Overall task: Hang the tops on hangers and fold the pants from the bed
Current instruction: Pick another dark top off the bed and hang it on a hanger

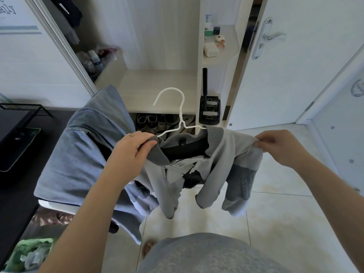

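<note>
In the head view, a grey top (222, 152) is held up in the air in front of an open wardrobe (157, 89), above the tiled floor (275, 213) and well off any bed. A white wire hanger (180, 112) is partly threaded into its neck: the hook stands up clear, the right arm disappears under the ribbed collar, and the left arm runs down into the left hand (134, 146). That hand is curled round the collar, and it seems the hanger wire is gripped with it. The right hand (275, 146) is closed in a pinch on the shoulder fabric, which is stretched sideways. The sleeves hang loose below. A blue denim garment (88, 154) is draped just beside the left arm.

The step in hand appears to be seating the top on the hanger. It would be done well if the pinched shoulder were drawn outward and over the hidden hanger end, with the hanger kept level. The collar should be centred under the hook before either grip is loosened, so that a slide to one side is avoided.
</note>
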The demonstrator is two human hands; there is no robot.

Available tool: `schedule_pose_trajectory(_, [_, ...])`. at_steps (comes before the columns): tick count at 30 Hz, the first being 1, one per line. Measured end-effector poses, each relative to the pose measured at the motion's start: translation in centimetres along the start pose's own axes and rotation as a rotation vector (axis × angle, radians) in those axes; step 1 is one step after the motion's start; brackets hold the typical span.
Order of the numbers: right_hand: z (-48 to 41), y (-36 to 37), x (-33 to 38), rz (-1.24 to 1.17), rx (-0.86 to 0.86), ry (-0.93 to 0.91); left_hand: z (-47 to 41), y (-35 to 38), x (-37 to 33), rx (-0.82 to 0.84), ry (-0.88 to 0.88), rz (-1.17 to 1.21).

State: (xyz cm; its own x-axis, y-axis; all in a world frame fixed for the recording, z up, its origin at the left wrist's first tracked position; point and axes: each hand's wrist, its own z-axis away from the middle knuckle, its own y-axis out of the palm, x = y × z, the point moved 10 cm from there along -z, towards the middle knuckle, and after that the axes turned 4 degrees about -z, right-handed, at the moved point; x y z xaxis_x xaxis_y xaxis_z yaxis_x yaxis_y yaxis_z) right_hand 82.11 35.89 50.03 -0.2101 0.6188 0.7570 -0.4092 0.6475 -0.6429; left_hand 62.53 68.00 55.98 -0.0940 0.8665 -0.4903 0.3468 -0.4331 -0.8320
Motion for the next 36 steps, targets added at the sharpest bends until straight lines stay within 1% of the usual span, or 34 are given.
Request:
schedule_pose_trajectory(3, [0.2, -1.0, 1.0, -0.112, -0.071, -0.041, -0.1, 0.9, -0.1, 0.073, 0.042, -0.059])
schedule_pose_trajectory(4, [0.4, -1.4, 1.6, -0.124, -0.104, -0.065, 0.0, 1.2, -0.1, 0.074, 0.036, -0.09])
schedule_pose_trajectory(5, [0.7, -1.7, 2.3, -0.126, -0.13, -0.102, 0.1, 1.1, 0.0, 0.043, 0.019, -0.111])
schedule_pose_trajectory(7, [1.5, -1.8, 3.2, -0.135, -0.145, -0.162, 0.5, 0.1, 0.3, -0.081, -0.03, -0.086])
schedule_pose_trajectory(9, [2.4, -1.5, 3.9, -0.164, -0.122, -0.223, 1.0, -1.1, 0.1, -0.18, -0.043, -0.014])
schedule_pose_trajectory(10, [2.8, -1.1, 4.2, -0.161, -0.098, -0.243, 1.2, -1.4, -0.1, -0.202, -0.026, 0.016])
schedule_pose_trajectory(12, [2.9, -0.2, 4.7, -0.115, -0.053, -0.247, 1.2, -1.6, -0.7, -0.205, 0.018, 0.06])
schedule_pose_trajectory(14, [2.6, 1.4, 5.6, -0.041, 0.036, -0.258, 1.0, -1.5, -1.6, -0.197, 0.048, 0.072])
schedule_pose_trajectory(16, [2.8, 3.5, 7.1, 0.059, 0.126, -0.31, 0.6, -1.4, -2.3, -0.195, 0.075, 0.068])
schedule_pose_trajectory(18, [3.1, 4.3, 8.0, 0.062, 0.14, -0.377, 0.3, -1.2, -2.5, -0.189, 0.083, 0.086])
schedule_pose_trajectory(21, [3.6, 2.7, 8.7, -0.059, 0.042, -0.413, -0.1, -0.6, -0.6, -0.104, -0.005, 0.133])
schedule_pose_trajectory(24, [4.3, 0.6, 8.1, -0.189, -0.027, -0.414, 0.4, 0.8, 3.1, 0.051, -0.192, 0.309])
schedule_pose_trajectory(26, [4.5, -0.4, 7.3, -0.263, -0.043, -0.383, 1.3, 2.0, 5.5, 0.11, -0.305, 0.369])
schedule_pose_trajectory(28, [4.5, -0.9, 6.6, -0.273, -0.061, -0.356, 2.2, 2.6, 7.3, 0.093, -0.373, 0.337])
schedule_pose_trajectory(32, [4.2, -0.5, 5.5, -0.303, -0.046, -0.289, 2.8, 2.3, 8.7, 0.039, -0.412, 0.245])
schedule_pose_trajectory(36, [4.3, 0.6, 4.7, -0.347, 0.067, -0.216, 2.6, 0.5, 8.9, -0.095, -0.421, 0.204])
